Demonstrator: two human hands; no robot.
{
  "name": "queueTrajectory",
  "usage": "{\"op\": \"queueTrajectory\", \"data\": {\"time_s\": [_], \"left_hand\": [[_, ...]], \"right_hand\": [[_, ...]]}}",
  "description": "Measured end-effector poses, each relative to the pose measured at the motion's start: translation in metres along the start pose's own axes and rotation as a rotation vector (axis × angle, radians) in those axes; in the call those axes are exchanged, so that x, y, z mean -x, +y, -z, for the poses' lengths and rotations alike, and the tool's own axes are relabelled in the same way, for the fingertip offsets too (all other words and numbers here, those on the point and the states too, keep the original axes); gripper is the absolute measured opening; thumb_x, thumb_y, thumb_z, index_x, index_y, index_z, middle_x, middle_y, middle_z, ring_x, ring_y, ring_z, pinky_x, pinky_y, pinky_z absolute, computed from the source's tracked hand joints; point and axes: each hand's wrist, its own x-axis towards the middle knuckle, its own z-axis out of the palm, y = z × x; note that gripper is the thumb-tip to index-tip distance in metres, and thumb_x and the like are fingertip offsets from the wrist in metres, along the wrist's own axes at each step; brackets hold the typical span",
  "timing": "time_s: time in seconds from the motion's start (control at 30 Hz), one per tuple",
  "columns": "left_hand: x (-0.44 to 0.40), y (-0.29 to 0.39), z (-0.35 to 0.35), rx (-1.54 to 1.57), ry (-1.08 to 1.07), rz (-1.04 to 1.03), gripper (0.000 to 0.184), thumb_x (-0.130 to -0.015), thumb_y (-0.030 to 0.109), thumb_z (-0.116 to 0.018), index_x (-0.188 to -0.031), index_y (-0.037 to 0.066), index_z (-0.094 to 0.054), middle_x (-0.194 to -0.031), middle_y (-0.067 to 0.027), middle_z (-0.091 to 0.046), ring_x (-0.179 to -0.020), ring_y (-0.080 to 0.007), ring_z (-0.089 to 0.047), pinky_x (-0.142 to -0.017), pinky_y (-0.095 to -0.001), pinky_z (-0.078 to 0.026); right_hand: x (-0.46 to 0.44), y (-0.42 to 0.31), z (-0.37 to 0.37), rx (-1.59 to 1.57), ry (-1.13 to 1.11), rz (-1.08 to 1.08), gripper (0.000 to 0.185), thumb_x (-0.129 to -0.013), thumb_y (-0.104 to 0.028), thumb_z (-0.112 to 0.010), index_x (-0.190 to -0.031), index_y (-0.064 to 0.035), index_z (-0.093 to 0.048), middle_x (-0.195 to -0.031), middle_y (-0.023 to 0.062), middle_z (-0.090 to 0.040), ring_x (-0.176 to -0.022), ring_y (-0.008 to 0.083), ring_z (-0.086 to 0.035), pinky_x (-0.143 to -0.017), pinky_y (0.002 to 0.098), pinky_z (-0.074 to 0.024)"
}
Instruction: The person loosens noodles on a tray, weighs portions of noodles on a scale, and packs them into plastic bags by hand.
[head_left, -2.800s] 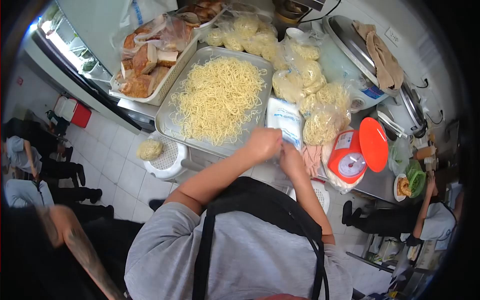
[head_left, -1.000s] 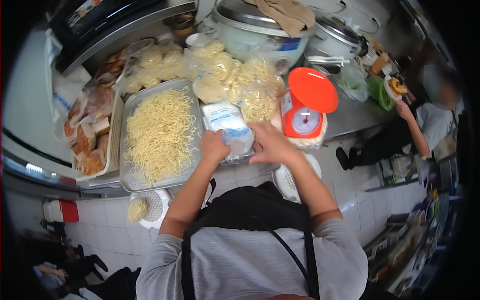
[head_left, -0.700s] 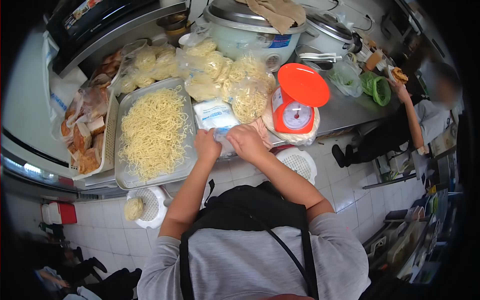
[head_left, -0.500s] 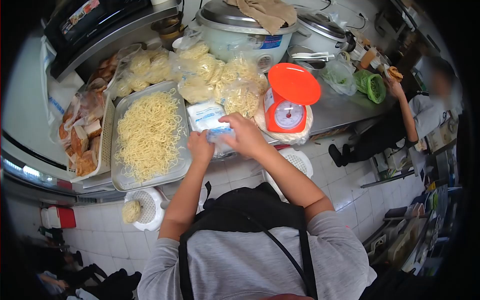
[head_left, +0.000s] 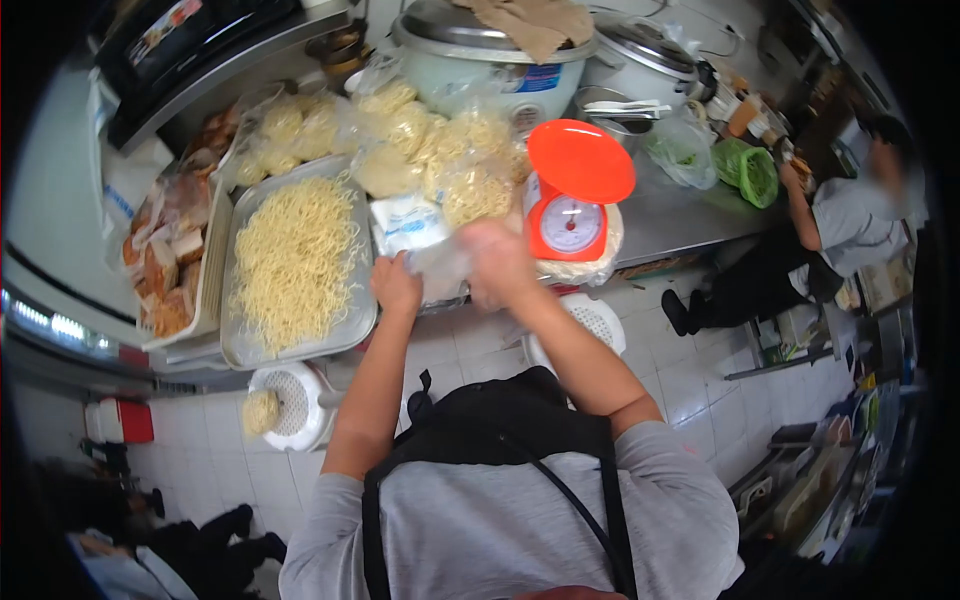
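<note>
Seeing a clear plastic bag [head_left: 440,268] between the left hand [head_left: 397,286] and right hand [head_left: 496,264], by the near end of the white packet with blue print [head_left: 407,222]. We mark left hand clamped on the bag's edge. Right hand blurs at the bag's other side; we can't tell whether it grips. Loose noodles [head_left: 295,258] lie in the metal tray [head_left: 349,316] to the left; red scale [head_left: 570,228] near right, bagged noodles [head_left: 476,192] beyond.
</note>
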Motion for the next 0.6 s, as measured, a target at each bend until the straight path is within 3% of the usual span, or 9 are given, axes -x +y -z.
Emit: {"op": "queueTrajectory", "data": {"time_s": [0.07,0.1,0.13,0.23,0.33,0.4,0.47,0.53,0.6], "left_hand": [[-0.004,0.005,0.009,-0.022,-0.117,0.046,0.047,-0.058,0.024,-0.066,-0.101,0.01,-0.052,-0.094,-0.0141,-0.045,-0.091,-0.0302,-0.043,-0.077,-0.0381,-0.036],[-0.008,0.006,0.014,-0.057,-0.236,0.074,0.055,-0.057,0.027,-0.067,-0.107,0.009,-0.049,-0.1,-0.0154,-0.044,-0.096,-0.0313,-0.042,-0.081,-0.0379,-0.035],[-0.01,0.004,0.02,-0.089,-0.358,0.098,0.063,-0.057,0.029,-0.067,-0.113,0.008,-0.045,-0.106,-0.0168,-0.043,-0.101,-0.0324,-0.04,-0.085,-0.0378,-0.034],[-0.019,-0.022,0.066,0.494,-0.568,-0.14,0.09,-0.055,0.038,-0.069,-0.126,0.005,-0.025,-0.123,-0.0195,-0.03,-0.115,-0.0329,-0.029,-0.095,-0.0362,-0.026],[-0.018,0.01,0.151,1.255,-0.548,-0.168,0.104,-0.053,0.043,-0.069,-0.13,0.004,-0.01,-0.131,-0.0195,-0.019,-0.121,-0.0308,-0.021,-0.098,-0.0342,-0.021],[-0.016,0.043,0.179,1.026,-0.664,-0.469,0.102,-0.057,0.052,-0.064,-0.13,0.003,-0.012,-0.135,-0.0154,-0.009,-0.125,-0.0278,-0.01,-0.099,-0.0327,-0.016],[0.002,0.074,0.171,0.702,-0.588,-0.603,0.085,-0.061,0.049,-0.062,-0.125,0.003,-0.027,-0.128,-0.0167,-0.028,-0.119,-0.0273,-0.026,-0.096,-0.0338,-0.022],[0.009,0.085,0.143,0.461,-0.641,-0.622,0.059,-0.067,0.038,-0.061,-0.111,0.002,-0.044,-0.104,-0.0143,-0.052,-0.098,-0.0242,-0.049,-0.084,-0.0353,-0.036],[0.015,0.076,0.131,0.571,-0.722,-0.364,0.044,-0.071,0.033,-0.059,-0.102,0.002,-0.05,-0.089,-0.0098,-0.057,-0.083,-0.0205,-0.053,-0.072,-0.0332,-0.04]], "right_hand": [[-0.013,-0.011,0.049,0.414,0.285,0.343,0.015,-0.081,-0.012,-0.047,-0.083,-0.0004,-0.055,-0.075,0.0073,-0.055,-0.07,0.0186,-0.052,-0.067,0.0307,-0.0421],[-0.02,-0.044,0.067,-0.162,0.415,-0.167,0.011,-0.08,-0.007,-0.048,-0.08,-0.001,-0.057,-0.071,0.0008,-0.055,-0.063,0.0075,-0.049,-0.056,0.0204,-0.0391],[-0.022,-0.039,0.089,-0.206,0.367,-0.193,0.008,-0.078,-0.009,-0.053,-0.08,-0.0026,-0.057,-0.07,-0.0023,-0.053,-0.062,0.003,-0.047,-0.055,0.0167,-0.0366],[-0.013,-0.017,0.115,-0.333,0.163,-0.253,0.009,-0.076,-0.009,-0.054,-0.079,-0.0015,-0.057,-0.072,-0.0005,-0.054,-0.064,0.0047,-0.047,-0.056,0.0185,-0.0378],[0.009,0.004,0.101,-0.328,0.0,-0.364,0.009,-0.076,-0.009,-0.055,-0.079,-0.0009,-0.057,-0.073,0.001,-0.055,-0.065,0.0057,-0.048,-0.057,0.0194,-0.0385],[0.019,0.009,0.077,-0.332,-0.142,-0.384,0.009,-0.075,-0.009,-0.054,-0.08,-0.0005,-0.057,-0.073,0.0016,-0.055,-0.065,0.0066,-0.048,-0.058,0.0199,-0.0391],[0.022,0.004,0.056,-0.424,-0.265,-0.366,0.012,-0.075,-0.008,-0.054,-0.084,0.0,-0.056,-0.072,0.0014,-0.055,-0.065,0.0068,-0.048,-0.059,0.0194,-0.0393],[0.022,0.001,0.048,-0.497,-0.312,-0.383,0.016,-0.075,-0.008,-0.053,-0.089,0.0005,-0.055,-0.073,0.0014,-0.055,-0.066,0.007,-0.048,-0.061,0.0191,-0.0395],[0.019,0.002,0.048,-0.552,-0.282,-0.444,0.021,-0.075,-0.007,-0.053,-0.094,0.0007,-0.053,-0.076,0.0017,-0.055,-0.067,0.007,-0.048,-0.063,0.019,-0.0395]]}}
